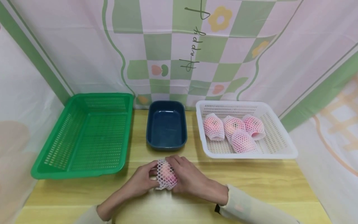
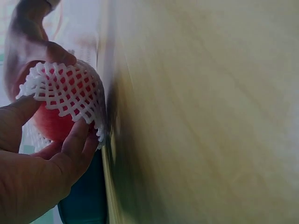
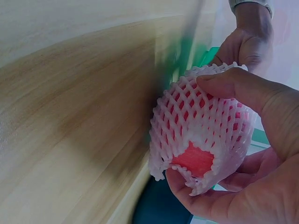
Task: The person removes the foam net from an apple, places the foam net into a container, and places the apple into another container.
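Both hands hold a round, apple-like red fruit (image 1: 168, 174) in a white foam net (image 3: 201, 112) low over the front of the table. My left hand (image 1: 142, 180) pinches the net's open edge, its thumb and fingers spread across the opening where bare red skin shows in the left wrist view. From the other side my right hand (image 1: 190, 177) grips the netted fruit. In the right wrist view its thumb presses on the mesh and its fingers curl under the far end, where a smaller gap bares more red skin.
A dark blue tray (image 1: 166, 145) stands just beyond the hands. To the left is a green plastic basket (image 1: 81, 175). On the right, a white basket (image 1: 251, 155) contains several net-wrapped fruits (image 1: 213, 127). A patterned cloth (image 1: 156, 46) hangs behind the wooden table (image 1: 268, 186).
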### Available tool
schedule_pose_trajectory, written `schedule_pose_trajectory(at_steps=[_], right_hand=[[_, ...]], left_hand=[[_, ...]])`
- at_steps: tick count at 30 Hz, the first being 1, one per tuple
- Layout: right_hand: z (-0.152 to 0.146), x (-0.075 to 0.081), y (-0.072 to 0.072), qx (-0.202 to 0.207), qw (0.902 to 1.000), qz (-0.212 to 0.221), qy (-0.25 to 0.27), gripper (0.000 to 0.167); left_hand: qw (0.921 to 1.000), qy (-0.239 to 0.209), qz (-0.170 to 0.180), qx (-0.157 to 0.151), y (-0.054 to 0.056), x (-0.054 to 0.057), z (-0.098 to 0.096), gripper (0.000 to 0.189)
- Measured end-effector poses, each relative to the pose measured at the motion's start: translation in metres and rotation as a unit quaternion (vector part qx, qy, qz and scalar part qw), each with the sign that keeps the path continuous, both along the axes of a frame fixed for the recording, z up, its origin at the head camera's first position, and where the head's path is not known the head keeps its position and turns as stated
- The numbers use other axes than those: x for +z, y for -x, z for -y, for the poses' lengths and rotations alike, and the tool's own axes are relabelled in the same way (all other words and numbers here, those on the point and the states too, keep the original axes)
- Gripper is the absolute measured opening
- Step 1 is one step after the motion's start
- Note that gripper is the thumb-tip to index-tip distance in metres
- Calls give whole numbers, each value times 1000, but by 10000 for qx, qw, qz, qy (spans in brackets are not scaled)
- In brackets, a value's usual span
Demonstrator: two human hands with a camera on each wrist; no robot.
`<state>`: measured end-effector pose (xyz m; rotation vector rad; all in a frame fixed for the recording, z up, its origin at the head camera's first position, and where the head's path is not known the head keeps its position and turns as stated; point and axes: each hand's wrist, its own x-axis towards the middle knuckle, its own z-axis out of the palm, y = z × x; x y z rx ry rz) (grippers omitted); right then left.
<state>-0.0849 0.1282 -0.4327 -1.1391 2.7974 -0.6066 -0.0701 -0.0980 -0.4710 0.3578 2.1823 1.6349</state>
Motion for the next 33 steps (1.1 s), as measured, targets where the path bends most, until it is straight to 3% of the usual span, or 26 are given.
schedule_pose_trajectory(at_steps=[8, 18, 33], right_hand=[[1, 1, 0, 16, 9996, -157, 223, 99], [4, 2, -1, 29, 9993, -168, 334, 98], [-2, 4, 3, 118, 9992, -49, 390, 95]], left_hand=[[9995, 274, -168, 12, 3, 1, -8, 81], [9974, 631, -188, 288, 1, 3, -11, 91], [9979, 119, 17, 631, 0, 0, -10, 97]])
